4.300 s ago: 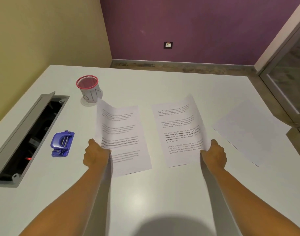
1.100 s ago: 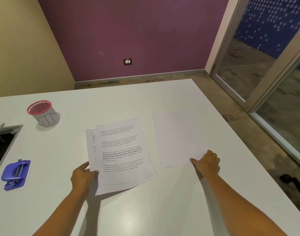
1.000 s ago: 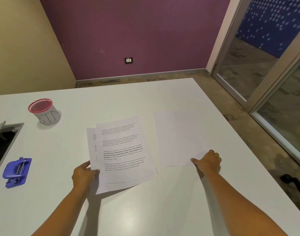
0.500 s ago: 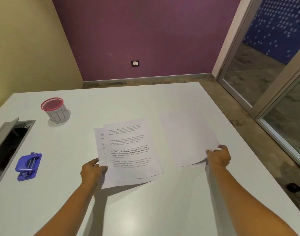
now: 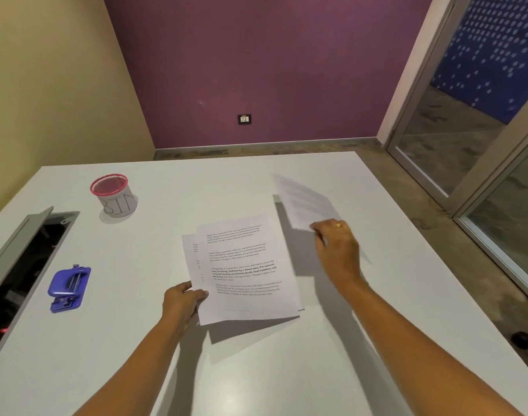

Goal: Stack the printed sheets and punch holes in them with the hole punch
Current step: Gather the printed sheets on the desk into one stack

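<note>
Two printed sheets (image 5: 244, 265) lie overlapped at the middle of the white table (image 5: 166, 187), slightly askew. My left hand (image 5: 181, 298) pinches their lower left corner and lifts that edge a little. My right hand (image 5: 336, 244) grips a third sheet (image 5: 304, 202) by its near edge and holds it raised and blurred above the table, just right of the pile. A blue hole punch (image 5: 67, 288) rests on the table at the left, apart from both hands.
A pink-rimmed mesh cup (image 5: 114, 195) marked BIN stands at the back left. An open grey cable hatch (image 5: 19, 265) is sunk into the table's left edge. The table's right edge drops to the floor by glass doors (image 5: 478, 163).
My right hand has lifted the third sheet off the table and swung it up and left toward the pile. My left hand keeps its hold on the two stacked sheets.
</note>
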Demonstrator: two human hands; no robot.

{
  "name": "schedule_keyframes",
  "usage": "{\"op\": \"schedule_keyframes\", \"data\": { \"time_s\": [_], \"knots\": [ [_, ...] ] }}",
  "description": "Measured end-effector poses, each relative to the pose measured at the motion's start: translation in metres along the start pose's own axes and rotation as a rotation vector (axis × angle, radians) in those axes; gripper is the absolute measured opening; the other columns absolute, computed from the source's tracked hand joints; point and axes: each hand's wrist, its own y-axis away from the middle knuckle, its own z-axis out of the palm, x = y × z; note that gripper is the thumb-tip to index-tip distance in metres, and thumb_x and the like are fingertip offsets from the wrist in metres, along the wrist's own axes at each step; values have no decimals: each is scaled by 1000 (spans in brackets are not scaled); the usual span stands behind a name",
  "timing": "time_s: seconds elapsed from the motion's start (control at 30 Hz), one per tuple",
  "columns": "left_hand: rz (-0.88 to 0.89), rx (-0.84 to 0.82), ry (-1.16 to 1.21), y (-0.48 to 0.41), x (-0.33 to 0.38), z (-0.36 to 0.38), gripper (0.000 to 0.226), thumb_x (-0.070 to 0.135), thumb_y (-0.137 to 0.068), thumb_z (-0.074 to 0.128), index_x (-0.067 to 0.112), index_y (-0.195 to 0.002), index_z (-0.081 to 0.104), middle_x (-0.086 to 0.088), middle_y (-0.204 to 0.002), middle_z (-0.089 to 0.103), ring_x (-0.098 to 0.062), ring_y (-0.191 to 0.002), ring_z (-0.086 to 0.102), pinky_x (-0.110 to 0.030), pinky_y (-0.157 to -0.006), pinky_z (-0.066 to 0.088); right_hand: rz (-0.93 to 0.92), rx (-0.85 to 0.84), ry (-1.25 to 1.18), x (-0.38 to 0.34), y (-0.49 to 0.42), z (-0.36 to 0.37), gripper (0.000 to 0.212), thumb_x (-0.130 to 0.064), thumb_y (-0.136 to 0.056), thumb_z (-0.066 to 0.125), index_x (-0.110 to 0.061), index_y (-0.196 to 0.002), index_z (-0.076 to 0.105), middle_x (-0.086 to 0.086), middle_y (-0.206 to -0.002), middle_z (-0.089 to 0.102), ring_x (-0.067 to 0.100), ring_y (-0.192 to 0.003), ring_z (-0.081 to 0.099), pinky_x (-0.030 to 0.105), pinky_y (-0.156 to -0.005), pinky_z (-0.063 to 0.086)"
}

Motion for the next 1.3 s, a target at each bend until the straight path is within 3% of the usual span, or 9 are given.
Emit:
{"op": "schedule_keyframes", "data": {
  "time_s": [0.1,0.2,0.4,0.47,0.6,0.77,0.9,1.07,1.3],
  "knots": [
    [-29,-42,33,0,-1,0,34,-13,-81,54,-7,-114,54,-20,-102,63,-34,-80,63,-40,-80,54,-86,-205,-11,-19,25,25,13,4,-70,67,-5,-78,72,8,-74,70,28,-75,62,33,-57,53],
    [-42,-55,29,0,-2,0,29,-13,-81,52,-4,-109,53,-18,-100,62,-27,-69,62,-31,-58,57,-239,-399,45,-33,52,50,9,-2,-62,73,-10,-64,70,1,-62,65,23,-66,60,29,-45,51],
    [-93,-60,35,-3,-3,0,17,-11,-84,44,3,-76,51,-10,-79,61,-24,-65,56,-26,-54,49,-399,-628,99,-55,83,78,14,-14,-53,79,-21,-56,68,-10,-56,61,10,-61,60,14,-36,39],
    [-99,-58,28,-5,-4,0,15,-9,-84,42,2,-77,50,-11,-74,58,-25,-61,49,-27,-56,40,-391,-680,61,-57,88,83,5,-10,-67,68,-14,-68,71,-2,-67,66,17,-73,63,21,-45,47],
    [-106,-54,19,-7,-4,2,14,-6,-83,42,2,-80,53,-12,-71,60,-25,-62,48,-29,-57,35,-301,-805,20,-62,87,86,26,-9,-89,45,-3,-100,68,12,-101,66,25,-104,52,38,-76,50],
    [-84,-81,19,-7,-4,7,11,0,-85,53,2,-94,58,-15,-92,65,-32,-74,60,-36,-68,51,-292,-875,-36,-67,85,88,30,-21,-95,44,-7,-101,69,10,-103,68,23,-101,52,34,-78,47],
    [-88,-83,-32,-7,-4,8,30,-8,-81,57,1,-109,54,-20,-111,62,-37,-86,60,-39,-70,53,-283,-914,-54,-71,86,87,30,-25,-95,43,-10,-105,68,5,-111,67,21,-106,52,33,-82,45],
    [-30,-66,-82,-10,-5,7,47,-15,-79,56,0,-124,49,-21,-117,62,-38,-95,61,-41,-80,52,-113,-961,-104,-66,82,81,33,-32,-94,43,-12,-105,68,0,-116,66,19,-110,51,33,-92,44],
    [58,-51,-107,-7,8,-3,57,-12,-81,57,7,-133,43,-22,-114,62,-40,-100,61,-45,-91,51,395,-859,-88,-30,65,64,39,-29,-90,55,-4,-120,57,13,-128,57,25,-120,51,29,-98,38]
  ]
}}
